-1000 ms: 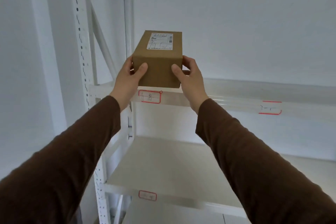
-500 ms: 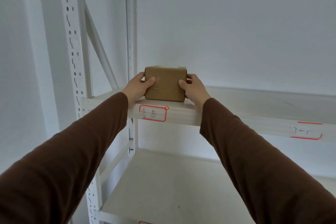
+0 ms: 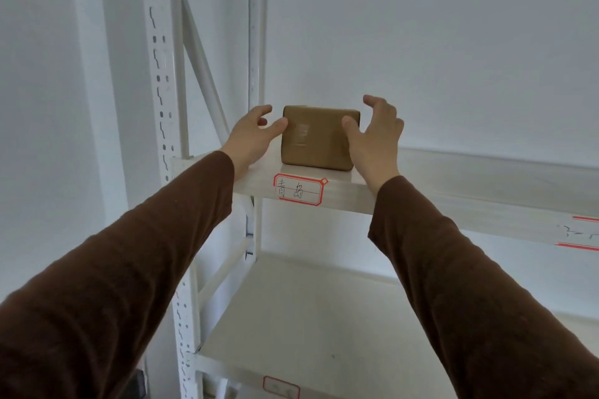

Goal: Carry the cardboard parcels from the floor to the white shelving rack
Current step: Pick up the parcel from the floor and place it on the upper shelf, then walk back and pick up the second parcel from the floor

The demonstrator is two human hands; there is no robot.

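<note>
A small brown cardboard parcel (image 3: 316, 138) rests on the upper shelf (image 3: 421, 191) of the white shelving rack, near its left end. My left hand (image 3: 254, 136) is just left of the parcel with fingers spread, the thumb tip at its left edge. My right hand (image 3: 376, 136) is at its right side, fingers apart, thumb close to the parcel's front corner. Neither hand grips it.
A red-bordered handwritten label (image 3: 299, 189) is stuck on the shelf's front edge below the parcel. A perforated white upright (image 3: 158, 74) and a diagonal brace (image 3: 201, 68) stand at the left. A lower shelf (image 3: 308, 327) lies beneath, and a white wall behind.
The parcel came down from in front of me onto the upper shelf. Both hands, which gripped its sides, have opened and drawn slightly off it.
</note>
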